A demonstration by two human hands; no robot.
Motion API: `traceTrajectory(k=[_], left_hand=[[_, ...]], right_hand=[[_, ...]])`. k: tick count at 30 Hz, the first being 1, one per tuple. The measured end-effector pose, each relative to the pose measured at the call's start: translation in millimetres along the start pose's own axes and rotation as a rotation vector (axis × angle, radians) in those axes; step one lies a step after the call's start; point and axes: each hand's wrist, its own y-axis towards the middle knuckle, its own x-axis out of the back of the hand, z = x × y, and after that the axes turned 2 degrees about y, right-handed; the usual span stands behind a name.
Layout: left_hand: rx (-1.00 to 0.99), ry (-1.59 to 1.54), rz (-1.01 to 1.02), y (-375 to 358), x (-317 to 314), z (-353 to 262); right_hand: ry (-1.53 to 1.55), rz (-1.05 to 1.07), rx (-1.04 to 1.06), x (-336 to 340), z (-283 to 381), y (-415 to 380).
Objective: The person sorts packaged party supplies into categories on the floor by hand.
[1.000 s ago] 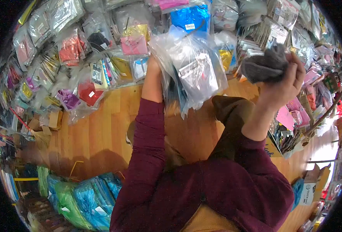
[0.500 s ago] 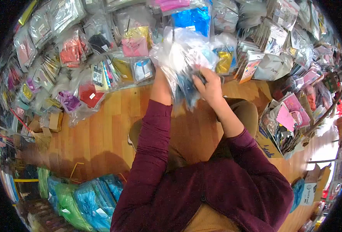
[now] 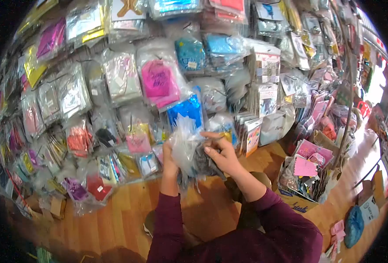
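Observation:
A bundle of clear plastic packets (image 3: 187,153) is held up in front of the hanging display, whitish on its left side and dark grey on its right. My left hand (image 3: 169,160) grips the bundle's left side, its fingers mostly hidden behind the plastic. On the other side, my right hand (image 3: 221,151) is closed, thumb and fingers pinching the dark part near its top edge. A shiny blue packet (image 3: 186,115) hangs just behind the bundle.
Rows of hanging packets cover the wall ahead, among them a pink one (image 3: 159,81). An open cardboard box (image 3: 297,200) full of cards stands on the wooden floor (image 3: 128,210) to the right. A blue plastic bag (image 3: 354,225) lies farther right.
My view has tilted up, showing more of the display. The bundle has turned in my hands, and its dark part now shows more at the right.

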Motion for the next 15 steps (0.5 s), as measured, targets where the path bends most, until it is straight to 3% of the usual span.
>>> traceTrajectory(k=[5, 7, 15], left_hand=[[0.019, -0.112, 0.092, 0.0, 1.2, -9.5], [0.229, -0.451, 0.072, -3.4, 3.7, -8.4], [0.245, -0.603, 0.043, 3.2, -1.1, -10.4]], right_hand=[[0.009, -0.066, 0.034, -8.7, 3.1, 0.7], [0.003, -0.063, -0.012, -10.0, 7.8, -0.2], [-0.085, -0.062, 0.1, -14.0, 13.8, 8.0]])
